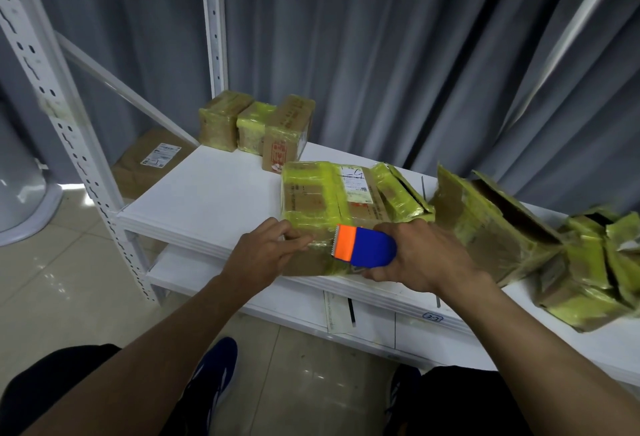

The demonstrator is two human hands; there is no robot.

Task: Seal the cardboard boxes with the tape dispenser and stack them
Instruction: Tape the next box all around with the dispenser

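At far left the rack's white upright [52, 106] marks the end of the shelf [207, 200]. The bare board between it and the work, at nine to ten o'clock from the box in hand, is the widest open room for sliding or turning anything. At eleven o'clock, near the back edge, three small taped boxes [256, 127] stand touching in a row, probably the start of the stack. A careless reach across them could knock them into the curtain [381, 54] or off the back. The left hand [270, 252] is curled down over the near left corner of the cardboard box [322, 200], which lies flat at the shelf's front lip. If that brace slackens while tape is drawn, the box could slide toward six o'clock and drop to the floor. The tape dispenser [367, 250] lies on the box's near edge with its toothed orange end pointing at nine o'clock, just beside the left fingertips. A quick stroke that way could nick them or crease the tape. The right hand [426, 255] is clamped round the dispenser's blue body. At three o'clock an opened box [485, 214] crowds close with its flaps up, and a heap of others [595, 273] lies beyond it. There is little room on that side, and a swinging elbow could snag a flap.
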